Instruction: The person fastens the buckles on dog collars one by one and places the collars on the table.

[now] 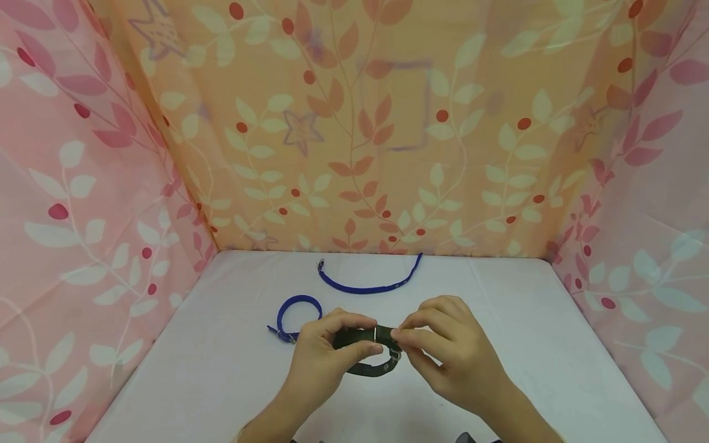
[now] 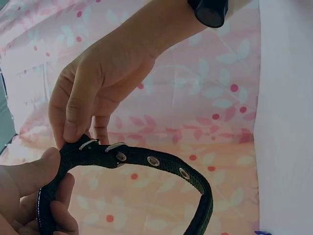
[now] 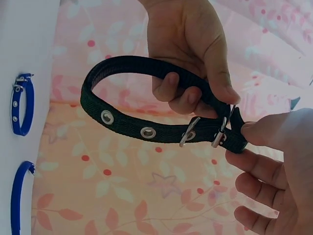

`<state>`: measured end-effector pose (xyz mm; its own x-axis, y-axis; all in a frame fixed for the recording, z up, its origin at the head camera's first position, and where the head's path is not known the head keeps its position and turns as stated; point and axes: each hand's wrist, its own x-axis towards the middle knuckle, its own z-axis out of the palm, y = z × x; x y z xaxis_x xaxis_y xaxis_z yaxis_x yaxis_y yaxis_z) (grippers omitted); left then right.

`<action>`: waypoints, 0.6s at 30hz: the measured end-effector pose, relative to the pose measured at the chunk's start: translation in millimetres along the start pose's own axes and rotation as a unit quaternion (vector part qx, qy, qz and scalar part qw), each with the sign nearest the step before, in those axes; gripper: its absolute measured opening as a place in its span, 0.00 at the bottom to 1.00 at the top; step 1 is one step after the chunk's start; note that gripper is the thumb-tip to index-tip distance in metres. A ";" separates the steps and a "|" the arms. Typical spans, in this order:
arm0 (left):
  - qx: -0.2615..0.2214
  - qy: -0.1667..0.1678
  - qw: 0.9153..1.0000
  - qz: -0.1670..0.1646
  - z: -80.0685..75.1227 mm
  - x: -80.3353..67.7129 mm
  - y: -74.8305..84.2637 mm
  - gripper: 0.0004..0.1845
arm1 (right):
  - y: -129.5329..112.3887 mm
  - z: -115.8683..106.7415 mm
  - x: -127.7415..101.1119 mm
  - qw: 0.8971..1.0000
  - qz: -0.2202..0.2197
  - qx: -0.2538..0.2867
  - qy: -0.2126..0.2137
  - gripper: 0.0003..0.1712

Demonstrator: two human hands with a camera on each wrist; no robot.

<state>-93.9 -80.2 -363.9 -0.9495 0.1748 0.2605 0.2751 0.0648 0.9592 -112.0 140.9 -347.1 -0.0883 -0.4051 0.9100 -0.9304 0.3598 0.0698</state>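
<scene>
A dark green pet collar [image 3: 127, 128] with metal eyelets and a buckle forms a loop held up between both hands. My left hand [image 1: 321, 351] grips the band on its left side, thumb and fingers curled round it. With thumb and fingertips my right hand [image 1: 454, 344] pinches the strap close to the metal buckle [image 3: 221, 134]. In the left wrist view the eyelets [image 2: 153, 161] run along the strap beyond the buckle, and the right hand [image 2: 93, 93] reaches down to the collar from above.
A buckled blue collar [image 1: 300, 299] lies as a ring on the white table [image 1: 232, 369], just behind the left hand. Farther back, an unfastened blue collar [image 1: 360, 290] lies in a curve. Leaf-patterned cloth [image 1: 354, 123] encloses the table at the back and sides.
</scene>
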 end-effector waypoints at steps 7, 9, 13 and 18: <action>0.004 -0.014 1.000 -0.011 -0.2 -0.1 -0.2 0.15 | -0.5 -3.1 -2.0 1.000 -0.007 -0.007 -0.024 0.13; 0.012 -0.016 1.000 -0.004 0.1 -0.3 -1.1 0.15 | -0.6 -3.8 -3.1 0.999 -0.006 -0.003 -0.033 0.13; 0.024 -0.018 1.000 0.008 0.3 -0.6 -2.6 0.15 | -1.5 -4.1 -3.6 0.999 0.000 0.004 -0.039 0.13; 0.022 -0.032 0.999 0.032 1.4 -0.1 -4.6 0.14 | -3.1 -3.0 -3.4 0.999 0.016 0.027 -0.032 0.10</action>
<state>-94.8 -79.2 -368.4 -0.9183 0.2429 0.3126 0.3431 0.0943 0.9346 -107.7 143.7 -349.2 -0.1388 -0.4469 0.8837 -0.9442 0.3290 0.0180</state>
